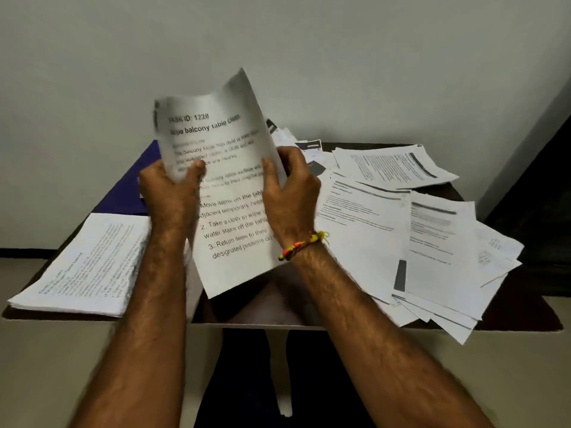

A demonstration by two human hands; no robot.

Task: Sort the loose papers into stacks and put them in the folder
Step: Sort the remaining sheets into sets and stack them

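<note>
Dark table (513, 307) against pale wall (278, 35)

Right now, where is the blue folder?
The flat dark blue folder lies at the dark table's far left, behind the neat white paper stack, partly hidden by the left hand.

held sheet (228, 193) top blurred, folder (129, 186) half hidden

A printed sheet (230, 193) headed "TASK ID: 1228" stands nearly upright above the table, its top curling and blurred. A neat stack of papers (86, 267) lies flat at the near left edge. Loose papers (401, 230) sprawl across the right side — overlapping, fanned at odd angles, some overhanging the near edge. A dark blue folder (129, 189) lies flat beyond the stack
</note>
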